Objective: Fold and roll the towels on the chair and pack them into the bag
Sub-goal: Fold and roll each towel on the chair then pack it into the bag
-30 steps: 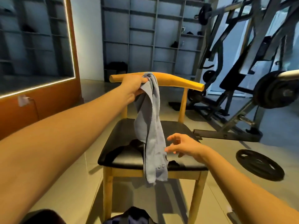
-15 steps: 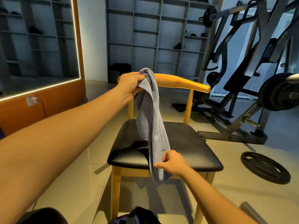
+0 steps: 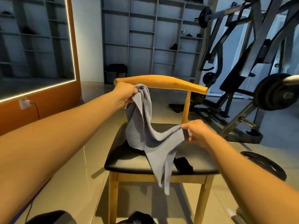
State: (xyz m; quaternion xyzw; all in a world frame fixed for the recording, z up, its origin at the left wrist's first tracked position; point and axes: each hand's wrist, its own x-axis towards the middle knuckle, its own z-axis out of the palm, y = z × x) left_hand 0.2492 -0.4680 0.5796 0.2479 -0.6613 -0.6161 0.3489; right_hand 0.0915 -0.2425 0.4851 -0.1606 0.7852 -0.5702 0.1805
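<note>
left hand (image 3: 125, 92) grip: pinching grey towel (image 3: 144, 126) top, just before chair (image 3: 161, 80) backrest | right hand (image 3: 196, 132) grip: clutching towel's lower edge | towel: slung above seat, tail hanging past front edge

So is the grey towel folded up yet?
Not folded: the soft grey cloth towel hangs loose and crumpled between the left hand and right hand, one corner dangling past the black chair seat.
</note>
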